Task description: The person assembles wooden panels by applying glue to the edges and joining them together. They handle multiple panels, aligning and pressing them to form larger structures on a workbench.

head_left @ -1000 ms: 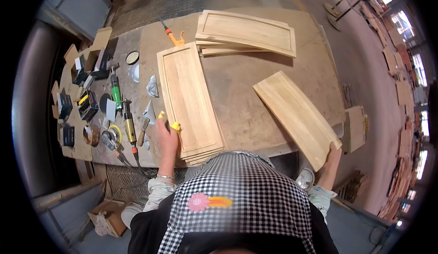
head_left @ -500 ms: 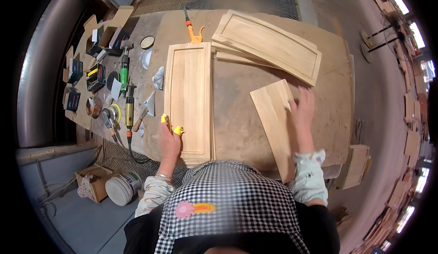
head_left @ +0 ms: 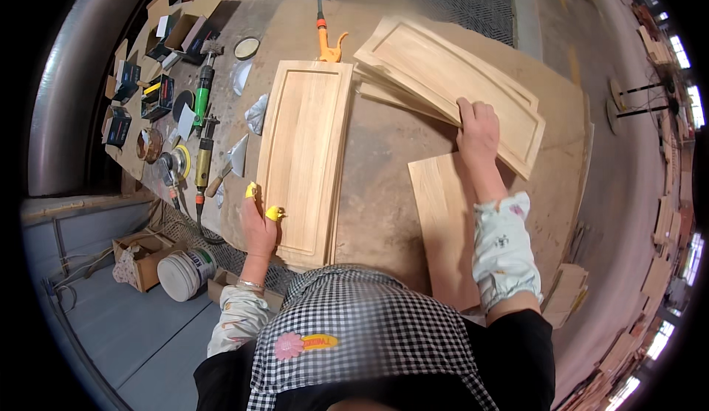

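My left hand (head_left: 261, 226), yellow wraps on its thumb and one finger, rests at the near left edge of a stack of framed wooden panels (head_left: 304, 160). Its thumb lies on the top panel's face, and the wrapped finger stretches apart along the side. Farther right, my right hand (head_left: 480, 132) has its fingers curled over the near edge of another framed wooden panel (head_left: 450, 79), which lies askew on more panels; the thumb is hidden. Beneath my right forearm lies a plain flat board (head_left: 445, 219), partly covered by the sleeve.
An orange air blow gun (head_left: 329, 45) lies beyond the left stack. Along the table's left side are a green power tool (head_left: 202, 95), a brass-coloured tool (head_left: 204, 152), a round sander (head_left: 176, 163), a scraper (head_left: 227, 167) and several small boxes (head_left: 156, 97). A white bucket (head_left: 185, 274) stands on the floor.
My right hand has moved away from me, from beside the plain board to the edge of the upper right panel. My left hand stays by the left stack. The whole view has shifted slightly.
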### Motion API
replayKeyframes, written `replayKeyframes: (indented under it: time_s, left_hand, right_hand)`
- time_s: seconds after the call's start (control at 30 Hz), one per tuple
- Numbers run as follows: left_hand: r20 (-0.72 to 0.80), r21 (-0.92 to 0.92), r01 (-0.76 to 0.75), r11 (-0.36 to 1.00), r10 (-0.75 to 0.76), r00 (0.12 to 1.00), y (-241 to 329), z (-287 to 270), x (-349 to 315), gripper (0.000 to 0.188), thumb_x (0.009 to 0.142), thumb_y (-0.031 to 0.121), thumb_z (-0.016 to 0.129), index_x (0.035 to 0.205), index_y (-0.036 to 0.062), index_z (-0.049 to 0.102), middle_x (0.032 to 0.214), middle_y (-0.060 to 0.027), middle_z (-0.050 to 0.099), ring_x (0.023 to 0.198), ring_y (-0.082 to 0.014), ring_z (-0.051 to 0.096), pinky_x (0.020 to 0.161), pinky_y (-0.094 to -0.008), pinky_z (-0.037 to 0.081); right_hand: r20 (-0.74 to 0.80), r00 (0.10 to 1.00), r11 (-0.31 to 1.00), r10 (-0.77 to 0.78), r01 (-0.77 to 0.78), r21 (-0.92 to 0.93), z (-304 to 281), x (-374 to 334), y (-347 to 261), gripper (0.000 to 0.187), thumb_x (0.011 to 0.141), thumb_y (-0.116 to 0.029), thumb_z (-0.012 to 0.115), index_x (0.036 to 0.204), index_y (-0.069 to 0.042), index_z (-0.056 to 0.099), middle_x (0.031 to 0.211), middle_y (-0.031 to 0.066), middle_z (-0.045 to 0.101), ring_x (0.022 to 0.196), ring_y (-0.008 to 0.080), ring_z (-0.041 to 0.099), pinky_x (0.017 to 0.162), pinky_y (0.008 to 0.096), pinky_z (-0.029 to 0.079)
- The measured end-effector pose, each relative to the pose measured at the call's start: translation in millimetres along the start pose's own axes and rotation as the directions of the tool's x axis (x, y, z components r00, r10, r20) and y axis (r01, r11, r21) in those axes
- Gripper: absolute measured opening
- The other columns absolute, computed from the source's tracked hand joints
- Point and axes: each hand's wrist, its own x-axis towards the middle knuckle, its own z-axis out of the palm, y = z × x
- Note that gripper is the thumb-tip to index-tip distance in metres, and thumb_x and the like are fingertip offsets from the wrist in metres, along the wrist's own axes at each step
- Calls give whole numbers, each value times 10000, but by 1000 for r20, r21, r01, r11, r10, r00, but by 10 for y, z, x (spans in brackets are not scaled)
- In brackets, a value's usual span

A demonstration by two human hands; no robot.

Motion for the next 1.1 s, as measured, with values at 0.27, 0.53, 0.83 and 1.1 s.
replayKeyframes:
  time_s: [0.27, 0.53, 0.83, 1.1]
  left_hand:
    - [41, -183, -502, 845, 517, 855, 1658, -1068, 357, 425, 883, 165, 588, 1266, -16, 549, 1380, -207, 503, 1217, -373, 510, 1026, -423, 393]
    - [31, -296, -943, 153, 988, 150, 3166, -1949, -208, 332, 741, 251, 738, 1020, 85, 670, 1151, -39, 637, 665, -151, 564, 567, -296, 446]
    - [-350, 59, -965, 254, 911, 218, 3181, -2266, -594, 601, 799, 137, 624, 1354, 299, 462, 760, -20, 460, 658, -69, 499, 568, -142, 393]
    - [-254, -34, -959, 282, 925, 281, 2471, -2462, -520, 297, 801, 226, 710, 1046, 106, 594, 1032, -136, 640, 688, -184, 611, 542, -276, 463]
  right_hand:
    - [-70, 997, 996, 30, -23, 91, -1146, -319, -254, 537, 542, 122, 579, 1036, -78, 647, 833, 87, 550, 791, 289, 546, 673, 393, 451]
    - [-99, 995, 997, -25, 33, 75, -1712, -452, -569, 534, 546, 115, 583, 1036, -83, 663, 818, 83, 540, 759, 273, 538, 654, 386, 446]
    - [-120, 985, 989, -123, 132, 67, -1811, -588, -742, 554, 555, 119, 579, 1064, -82, 665, 837, 78, 544, 754, 260, 537, 659, 375, 445]
    - [-164, 971, 983, -172, 179, 30, -1912, -621, -1093, 484, 601, 85, 596, 1056, -65, 663, 844, 87, 540, 738, 267, 529, 658, 381, 440]
